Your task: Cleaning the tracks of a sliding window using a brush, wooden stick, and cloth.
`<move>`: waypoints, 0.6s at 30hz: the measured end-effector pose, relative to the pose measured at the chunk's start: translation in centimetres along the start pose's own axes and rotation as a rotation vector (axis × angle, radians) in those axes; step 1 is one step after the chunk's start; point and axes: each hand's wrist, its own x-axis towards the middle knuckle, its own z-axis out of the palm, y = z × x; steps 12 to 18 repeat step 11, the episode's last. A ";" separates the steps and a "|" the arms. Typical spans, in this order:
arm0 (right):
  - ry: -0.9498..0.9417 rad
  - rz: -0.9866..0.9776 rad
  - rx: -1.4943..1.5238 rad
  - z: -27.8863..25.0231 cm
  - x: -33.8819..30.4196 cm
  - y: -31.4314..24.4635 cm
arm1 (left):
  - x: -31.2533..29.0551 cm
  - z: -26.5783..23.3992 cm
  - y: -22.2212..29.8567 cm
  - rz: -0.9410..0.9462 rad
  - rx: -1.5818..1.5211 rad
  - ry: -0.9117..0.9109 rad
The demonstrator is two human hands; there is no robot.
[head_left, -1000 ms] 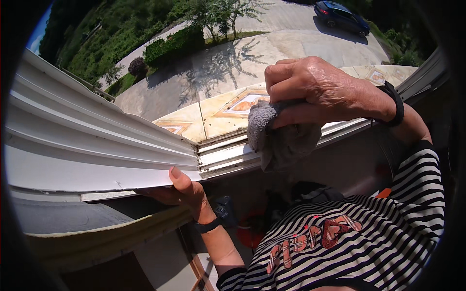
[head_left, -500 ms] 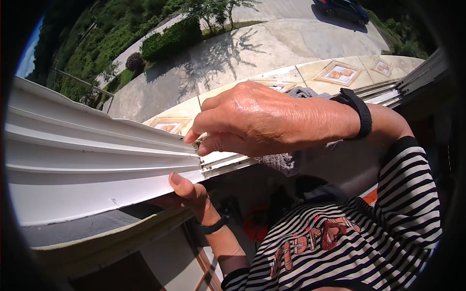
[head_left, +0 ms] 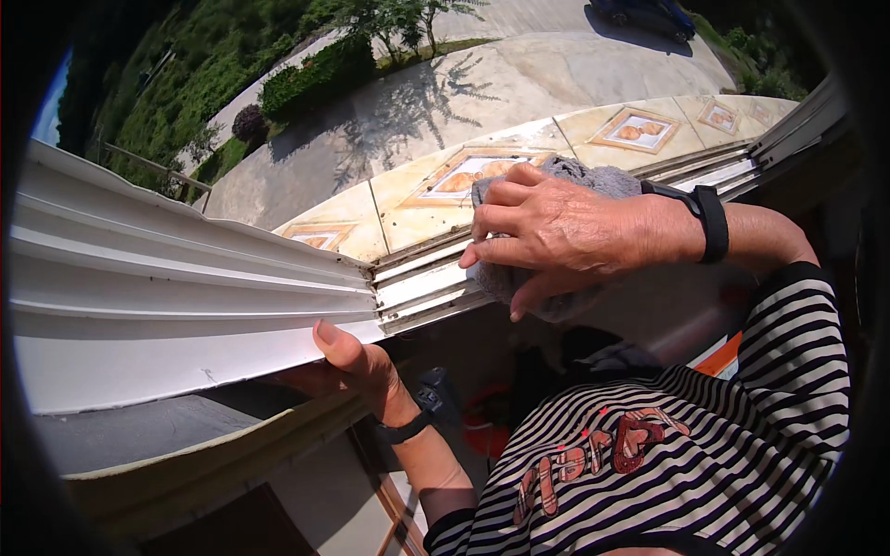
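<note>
My right hand (head_left: 579, 227) lies over a crumpled grey cloth (head_left: 612, 181), its fingers curled on the cloth and the thumb pointing down beside it. The cloth rests on the white window track (head_left: 422, 289), whose grooves hold dark dirt near the corner. My left hand (head_left: 357, 366) grips the lower edge of the white ridged window frame (head_left: 185, 301). Its thumb sits on the near face, while the fingers go underneath and are mostly hidden. Dark bands circle both wrists.
Beyond the track runs a ledge of cream tiles (head_left: 575, 148) with diamond patterns and dark specks. Outside lie a concrete yard (head_left: 538, 83), hedges (head_left: 320, 79) and a dark blue car (head_left: 644, 17). Below the frame is a yellowish curved edge (head_left: 185, 461).
My right hand has moved right, away from the frame corner and onto the cloth, uncovering the track's corner. My left hand keeps its place on the frame.
</note>
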 end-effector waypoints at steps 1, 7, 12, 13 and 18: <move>0.008 -0.005 -0.018 0.1 -0.2 -0.1 | 0.0 0.0 -0.1 0.017 -0.016 0.010; -0.004 0.095 -0.009 0.7 0.3 -0.7 | 0.0 0.4 -0.4 0.060 -0.043 0.041; 0.303 0.108 0.113 -0.2 4.9 -0.9 | -0.2 0.8 -0.4 0.020 -0.122 0.009; 0.303 0.108 0.113 -0.2 4.9 -0.9 | -0.2 0.8 -0.4 0.020 -0.122 0.009; 0.303 0.108 0.113 -0.2 4.9 -0.9 | -0.2 0.8 -0.4 0.020 -0.122 0.009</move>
